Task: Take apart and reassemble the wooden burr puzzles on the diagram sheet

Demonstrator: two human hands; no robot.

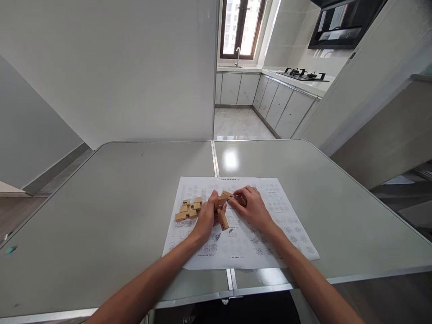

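A partly joined wooden puzzle (222, 204) of light-brown blocks sits between my hands over a printed paper sheet (243, 245). My left hand (206, 216) is closed round its left side. My right hand (251, 206) pinches a wooden piece at the puzzle's upper right with thumb and fingers. One bar of the puzzle sticks down toward me. A small heap of loose wooden pieces (189, 209) lies on the sheet just left of my left hand.
The sheet lies on a grey-green table (111, 216) with a metal seam down its middle. A small teal object (11, 249) rests near the table's left edge. Behind stands a white wall, and a kitchen with cabinets and a hob opens at the back right.
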